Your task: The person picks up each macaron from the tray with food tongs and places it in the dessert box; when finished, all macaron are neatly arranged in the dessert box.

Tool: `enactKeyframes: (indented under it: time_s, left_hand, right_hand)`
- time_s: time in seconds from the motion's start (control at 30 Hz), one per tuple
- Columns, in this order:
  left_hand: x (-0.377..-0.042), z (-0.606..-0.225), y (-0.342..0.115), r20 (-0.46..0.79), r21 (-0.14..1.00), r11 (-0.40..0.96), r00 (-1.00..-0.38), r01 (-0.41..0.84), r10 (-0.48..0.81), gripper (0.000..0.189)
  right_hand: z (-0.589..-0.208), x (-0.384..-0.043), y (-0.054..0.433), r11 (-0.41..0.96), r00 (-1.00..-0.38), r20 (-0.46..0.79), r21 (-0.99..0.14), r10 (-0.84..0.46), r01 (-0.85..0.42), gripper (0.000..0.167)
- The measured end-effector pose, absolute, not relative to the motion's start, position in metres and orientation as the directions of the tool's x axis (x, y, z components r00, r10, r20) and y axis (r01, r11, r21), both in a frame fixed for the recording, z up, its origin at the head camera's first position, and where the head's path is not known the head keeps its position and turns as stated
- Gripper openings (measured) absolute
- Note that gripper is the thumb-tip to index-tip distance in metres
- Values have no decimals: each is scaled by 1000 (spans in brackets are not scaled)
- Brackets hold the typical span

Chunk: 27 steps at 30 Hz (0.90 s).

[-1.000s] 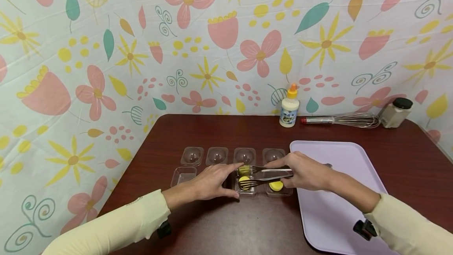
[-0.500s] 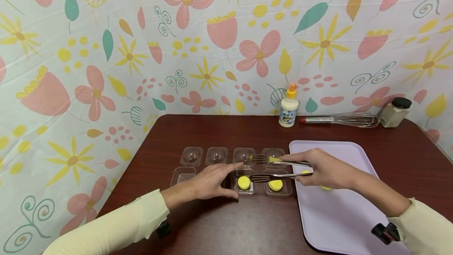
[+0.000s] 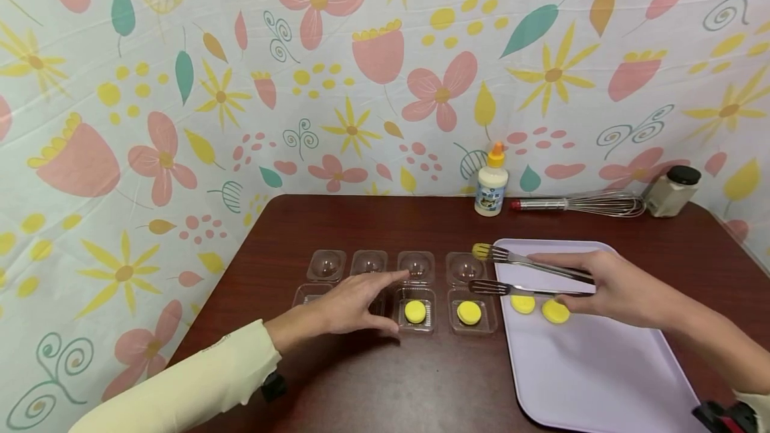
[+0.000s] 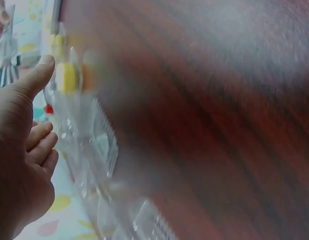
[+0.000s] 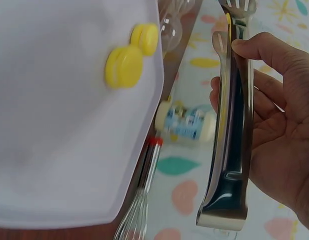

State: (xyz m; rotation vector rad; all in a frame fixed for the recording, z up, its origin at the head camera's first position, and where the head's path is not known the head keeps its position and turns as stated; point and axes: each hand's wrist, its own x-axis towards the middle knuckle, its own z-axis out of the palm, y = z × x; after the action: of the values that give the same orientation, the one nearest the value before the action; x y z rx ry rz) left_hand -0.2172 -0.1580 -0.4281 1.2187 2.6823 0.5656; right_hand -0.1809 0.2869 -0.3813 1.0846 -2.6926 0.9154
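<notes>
My right hand [image 3: 619, 289] holds a pair of metal tongs [image 5: 233, 150] with fork-like slotted ends. The tong arms are spread apart over the tray's left edge, with nothing between the tips. Below them, two yellow macarons [image 3: 556, 311] lie on the lilac tray [image 3: 601, 366]. Another yellow macaron [image 3: 415, 311] sits in a clear plastic box [image 3: 415, 328] with its lid folded back, and one more macaron [image 3: 469, 313] is in the box to its right. My left hand [image 3: 351, 305] hovers beside the first box, thumb and fingers extended, partly covering other boxes.
Several clear boxes stand in a row with domed lids [image 3: 327, 264] behind their bases. At the table's back are a white bottle with a yellow cap [image 3: 490, 189], a whisk [image 3: 577, 204] and a black-lidded jar [image 3: 674, 192]. A flowered cloth [image 3: 385, 85] hangs behind the dark table.
My right hand has carried the tongs rightward, from over the boxed macaron to above the tray. Both boxed macarons and the two on the tray are uncovered. My left hand has barely moved.
</notes>
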Motion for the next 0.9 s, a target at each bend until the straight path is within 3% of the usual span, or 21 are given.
enactKeyframes:
  time_s: [0.2,0.43,0.7,0.9]
  left_hand:
    - [-220,-416,-179,78,439,595,-688,674,721,97]
    - [-222,-406,-205,131,460,601,-719,654,683,97]
    - [-221,-410,-228,106,471,617,-735,630,670,93]
    - [-220,-420,-237,86,472,616,-728,631,680,89]
  right_hand:
    - [-397,-172,319,614,-752,369,-433,-547,-659,77]
    - [-411,-159,351,682,-821,325,-457,-469,-571,75]
    - [-427,-147,376,713,-823,329,-414,-462,-566,80]
    - [-435,-139,385,694,-858,271,-505,-437,-513,79]
